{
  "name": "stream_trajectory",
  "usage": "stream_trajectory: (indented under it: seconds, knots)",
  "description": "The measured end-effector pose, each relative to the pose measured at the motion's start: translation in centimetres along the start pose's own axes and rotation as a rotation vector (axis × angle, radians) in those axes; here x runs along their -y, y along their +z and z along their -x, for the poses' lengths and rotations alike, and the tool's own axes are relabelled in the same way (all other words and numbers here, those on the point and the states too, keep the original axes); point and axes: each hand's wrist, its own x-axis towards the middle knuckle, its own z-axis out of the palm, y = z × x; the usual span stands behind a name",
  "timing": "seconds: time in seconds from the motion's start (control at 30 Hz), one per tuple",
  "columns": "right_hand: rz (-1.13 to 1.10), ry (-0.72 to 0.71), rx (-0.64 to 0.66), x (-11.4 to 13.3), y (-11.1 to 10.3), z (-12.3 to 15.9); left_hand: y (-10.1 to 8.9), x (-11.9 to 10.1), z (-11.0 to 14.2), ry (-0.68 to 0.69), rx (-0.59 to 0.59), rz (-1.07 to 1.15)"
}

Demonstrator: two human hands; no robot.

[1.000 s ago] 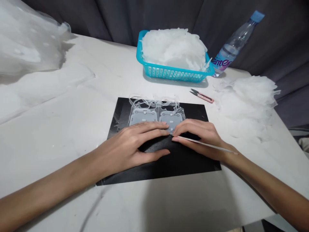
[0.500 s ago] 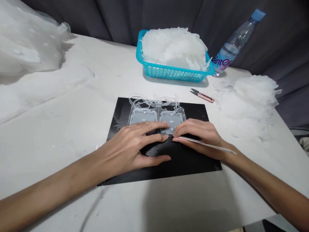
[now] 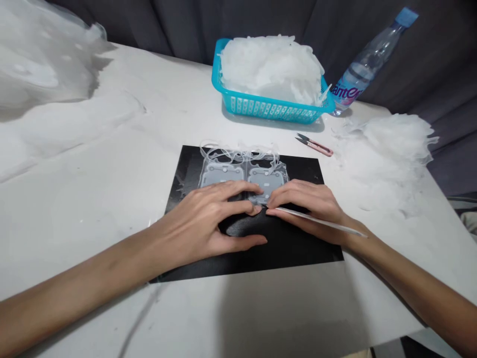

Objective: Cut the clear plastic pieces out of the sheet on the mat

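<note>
A translucent plastic sheet (image 3: 244,171) with two moulded rounded panels and thin loops lies on a black mat (image 3: 290,246). My left hand (image 3: 208,219) rests on the mat with its fingers stretched out flat, the fingertips pressing the sheet's near edge. My right hand (image 3: 311,204) is closed in a pinch round a thin white stick (image 3: 328,223), whose tip touches the sheet's near edge beside my left fingertips.
A turquoise basket (image 3: 261,107) heaped with white plastic pieces stands behind the mat. Pink snips (image 3: 315,144) lie to its right, by a water bottle (image 3: 367,59). White plastic scraps are piled at the right (image 3: 395,144) and on the far left (image 3: 40,59).
My left fingers have curled in slightly on the sheet's edge. The view has tilted a little; the right hand and stick have stayed in place.
</note>
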Motion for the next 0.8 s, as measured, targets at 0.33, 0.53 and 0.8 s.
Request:
stream_trajectory:
  seconds: [0.33, 0.53, 0.8]
  knots:
    - [0.103, 0.009, 0.027, 0.4, 0.1, 0.0, 0.0, 0.0, 0.0, 0.001, 0.009, -0.008]
    - [0.107, 0.026, 0.078, 0.9, -0.4, -0.3, -0.1, 0.0, 0.0, -0.004, 0.012, -0.008]
    - [0.065, 0.033, 0.102, 0.8, -0.9, -0.3, 0.1, 0.2, -0.1, 0.014, -0.007, -0.027]
